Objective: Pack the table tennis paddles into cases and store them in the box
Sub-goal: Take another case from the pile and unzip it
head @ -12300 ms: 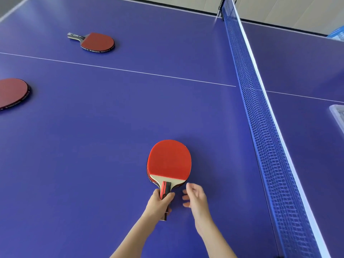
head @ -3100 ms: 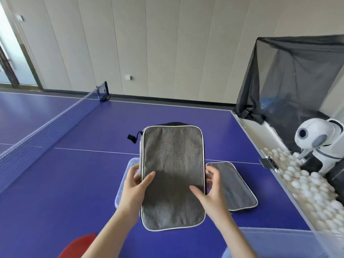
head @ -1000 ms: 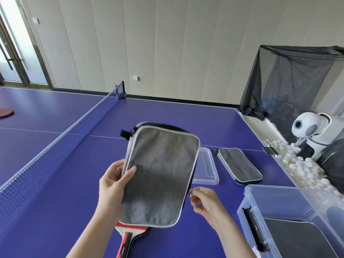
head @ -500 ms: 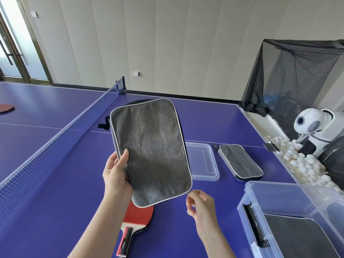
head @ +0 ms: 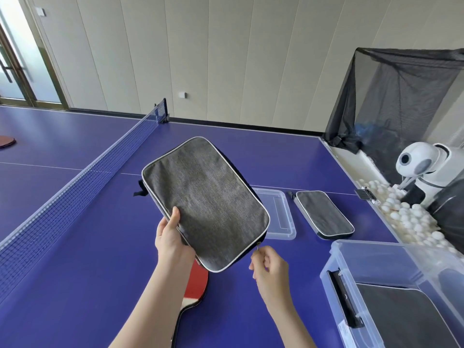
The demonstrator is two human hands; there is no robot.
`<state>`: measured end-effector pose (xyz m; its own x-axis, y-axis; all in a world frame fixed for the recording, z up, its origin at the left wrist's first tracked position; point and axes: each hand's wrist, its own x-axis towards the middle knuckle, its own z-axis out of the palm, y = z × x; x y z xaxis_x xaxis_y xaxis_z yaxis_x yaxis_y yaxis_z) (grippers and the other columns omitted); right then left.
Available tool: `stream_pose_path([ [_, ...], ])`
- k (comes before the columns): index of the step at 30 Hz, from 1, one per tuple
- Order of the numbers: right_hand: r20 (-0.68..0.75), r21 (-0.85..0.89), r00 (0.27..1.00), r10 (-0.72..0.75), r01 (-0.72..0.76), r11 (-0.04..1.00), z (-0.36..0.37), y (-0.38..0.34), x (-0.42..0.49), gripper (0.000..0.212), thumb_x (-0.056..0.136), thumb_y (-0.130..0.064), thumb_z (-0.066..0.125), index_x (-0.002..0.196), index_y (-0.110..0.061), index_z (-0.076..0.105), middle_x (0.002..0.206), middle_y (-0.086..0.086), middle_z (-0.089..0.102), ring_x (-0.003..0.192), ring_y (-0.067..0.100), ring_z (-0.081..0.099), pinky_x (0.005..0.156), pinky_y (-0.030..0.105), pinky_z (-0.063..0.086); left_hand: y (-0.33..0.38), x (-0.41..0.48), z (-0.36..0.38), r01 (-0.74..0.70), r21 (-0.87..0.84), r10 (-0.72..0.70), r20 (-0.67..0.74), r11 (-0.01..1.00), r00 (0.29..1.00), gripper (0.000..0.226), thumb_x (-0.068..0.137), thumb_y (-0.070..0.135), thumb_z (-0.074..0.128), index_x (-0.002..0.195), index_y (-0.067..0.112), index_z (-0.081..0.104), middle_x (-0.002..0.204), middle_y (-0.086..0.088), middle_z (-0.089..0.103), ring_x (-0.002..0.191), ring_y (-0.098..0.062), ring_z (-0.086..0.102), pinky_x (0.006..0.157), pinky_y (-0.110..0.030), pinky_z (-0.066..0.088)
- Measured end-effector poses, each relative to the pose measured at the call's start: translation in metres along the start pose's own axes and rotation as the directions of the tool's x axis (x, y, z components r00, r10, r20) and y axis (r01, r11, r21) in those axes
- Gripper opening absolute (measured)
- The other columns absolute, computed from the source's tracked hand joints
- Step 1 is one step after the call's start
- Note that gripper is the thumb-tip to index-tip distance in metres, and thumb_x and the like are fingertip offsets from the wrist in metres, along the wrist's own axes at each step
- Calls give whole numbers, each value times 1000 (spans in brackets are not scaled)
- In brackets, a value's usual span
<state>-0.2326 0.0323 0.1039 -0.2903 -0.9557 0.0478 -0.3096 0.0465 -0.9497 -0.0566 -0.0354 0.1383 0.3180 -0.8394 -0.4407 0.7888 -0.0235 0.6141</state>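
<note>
**Held items.** The left hand (head: 173,241) holds the grey woven-fabric rectangular case with white piping (head: 206,202) in the air above the near half of the blue table (head: 88,247). The case is tilted, with its broad face toward the camera. The left fingers are curled behind the long left edge and the thumb lies flat on the face. The right hand (head: 270,270) pinches the small metal zipper pull (head: 258,245) at the case's lower right corner between thumb and forefinger, with the other fingers loosely curled. How far the zip is open cannot be told, as its track faces away.

**Below.** The red-rubber table tennis paddle with dark handle (head: 198,280) lies flat close to the near edge, partly hidden by the case and the left forearm.

**Handling, as judged.**
- The case looks light, soft-sided and thinly padded, and the fabric should give fair grip.
- It will likely flex and twist under the zip's drag, so the steadying hold belongs on the piped edge, close to the slider.
- The paddle is likely stiff and light. It is best taken by the handle, sparing the rubber, and slid in blade first.

**Other items.**
- 1 second grey fabric case (head: 325,214) lies flat toward the right edge, just beside a clear plastic lid (head: 281,212).
- The clear plastic storage box (head: 371,270) stands at the near right corner with a dark flat item inside, probably a case.
- 1 further red paddle (head: 6,141) lies at the far left edge.
</note>
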Motion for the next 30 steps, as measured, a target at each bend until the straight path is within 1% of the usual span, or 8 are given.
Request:
stream_pose_path([
  [4,76,-570,922,-380,353,742,-6,21,9,36,91,-18,49,63,-22,27,51,-7,26,47,15,25,44,24,20,-4,2,-4,28,10,-27,-52,1000,998,40,85,20,69,122,10,61,120,-8,67,108,-27,65,93,-50,51],
  [7,81,-726,839,-538,420,545,-5,21,7,25,84,-22,42,61,-21,32,53,-10,21,44,12,19,41,15,7,-5,3,-6,32,12,-31,-118,999,993,36,83,18,72,117,10,64,118,-8,68,106,-26,65,93,-48,51],
  [12,79,-783,784,-616,432,448,19,34,-17,26,79,-21,42,54,-17,50,46,-6,40,37,12,34,34,18,21,-8,3,-3,32,-15,-35,-219,999,975,34,82,17,74,114,11,64,115,-4,67,106,-23,64,95,-45,50],
  [18,64,-743,790,-609,445,499,68,29,-54,29,78,-23,45,50,-18,50,43,-4,42,34,13,44,30,19,24,-24,-1,3,66,-19,-69,-313,998,947,28,82,19,73,108,12,63,97,2,64,102,-21,61,95,-38,49],
  [22,45,-761,809,-587,408,504,75,26,-56,44,93,-25,35,54,-20,53,44,-5,46,35,11,47,31,20,27,-32,-4,2,99,-51,-111,-348,994,931,40,82,20,74,119,8,61,104,-2,62,96,-18,58,93,-35,49],
  [25,127,-715,847,-516,438,545,68,27,-57,31,88,-34,43,61,-24,56,48,-7,49,39,8,49,32,20,28,-31,-3,-1,105,-23,-107,-341,994,934,33,83,18,73,112,9,61,90,2,62,94,-18,57,83,-33,48],
  [27,166,-648,885,-435,430,628,60,33,-56,30,86,-48,45,68,-29,59,51,-11,52,43,6,51,37,21,32,-27,-2,-7,70,10,-64,-313,997,947,25,84,15,71,105,13,59,83,2,61,91,-22,60,75,-34,49],
  [30,36,-400,951,-307,295,868,32,44,-48,39,84,-63,47,67,-28,55,50,-14,49,46,6,46,47,19,35,-16,4,-27,6,97,20,-261,995,965,29,84,13,71,110,10,59,92,-6,65,89,-28,65,77,-39,54],
])
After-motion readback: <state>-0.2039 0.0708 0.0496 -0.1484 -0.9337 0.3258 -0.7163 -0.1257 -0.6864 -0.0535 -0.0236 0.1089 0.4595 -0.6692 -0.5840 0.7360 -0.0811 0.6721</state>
